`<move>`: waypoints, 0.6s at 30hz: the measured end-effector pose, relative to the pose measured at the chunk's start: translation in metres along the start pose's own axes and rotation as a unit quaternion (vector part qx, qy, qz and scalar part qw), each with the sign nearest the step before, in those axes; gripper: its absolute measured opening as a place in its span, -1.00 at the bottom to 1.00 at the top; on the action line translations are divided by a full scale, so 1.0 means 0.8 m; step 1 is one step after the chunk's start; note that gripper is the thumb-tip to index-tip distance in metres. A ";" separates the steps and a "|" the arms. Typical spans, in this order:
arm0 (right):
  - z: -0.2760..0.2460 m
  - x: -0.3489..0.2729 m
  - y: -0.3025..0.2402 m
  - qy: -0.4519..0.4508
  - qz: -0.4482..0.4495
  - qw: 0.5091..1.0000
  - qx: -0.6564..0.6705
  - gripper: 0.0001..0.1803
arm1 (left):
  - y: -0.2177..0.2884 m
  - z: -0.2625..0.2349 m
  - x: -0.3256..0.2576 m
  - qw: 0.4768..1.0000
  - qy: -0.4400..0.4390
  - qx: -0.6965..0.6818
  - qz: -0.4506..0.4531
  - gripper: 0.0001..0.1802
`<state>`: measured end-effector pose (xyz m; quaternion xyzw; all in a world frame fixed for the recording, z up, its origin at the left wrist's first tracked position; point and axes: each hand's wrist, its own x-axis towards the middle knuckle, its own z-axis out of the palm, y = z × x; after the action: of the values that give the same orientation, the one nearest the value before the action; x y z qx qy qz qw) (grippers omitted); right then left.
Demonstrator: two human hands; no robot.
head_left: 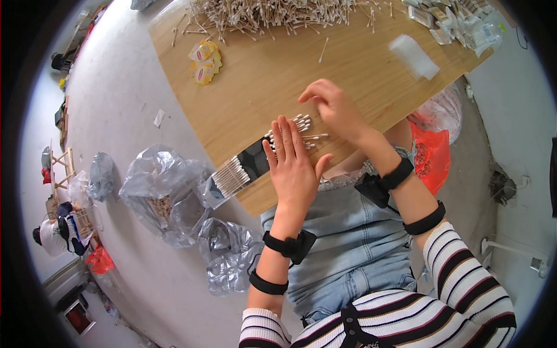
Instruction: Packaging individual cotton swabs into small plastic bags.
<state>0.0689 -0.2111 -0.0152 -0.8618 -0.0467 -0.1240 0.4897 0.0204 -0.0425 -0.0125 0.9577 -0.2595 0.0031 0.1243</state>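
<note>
My left hand (290, 168) lies flat with its fingers stretched out over a row of cotton swabs (301, 123) near the table's front edge. White swab tips stick out beyond its fingers, and a few stray to the right. Left of that hand is a black printed pack (253, 159) with a clear end (217, 194) that overhangs the table edge. A neat row of swabs (231, 177) shows through it. My right hand (336, 110) hovers above and right of the swabs, fingers loosely bent and apart, with nothing seen in them.
A large heap of loose swabs (272, 13) covers the far side of the wooden table (255, 87). Yellow labels (205, 62) lie at left, clear sleeves (413, 56) at right, small packs (444, 23) at far right. Plastic bags (165, 191) stand on the floor; a red bag (430, 156) hangs right.
</note>
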 end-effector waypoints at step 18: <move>0.015 -0.039 -0.022 0.240 0.177 0.903 0.311 -0.61 | -0.030 -0.012 0.036 0.885 0.209 -0.383 -0.161 -0.19</move>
<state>0.0374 -0.1905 -0.0144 -0.6042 0.1890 -0.2179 0.7428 0.0580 -0.0343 -0.0066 0.8412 -0.0512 0.0834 0.5318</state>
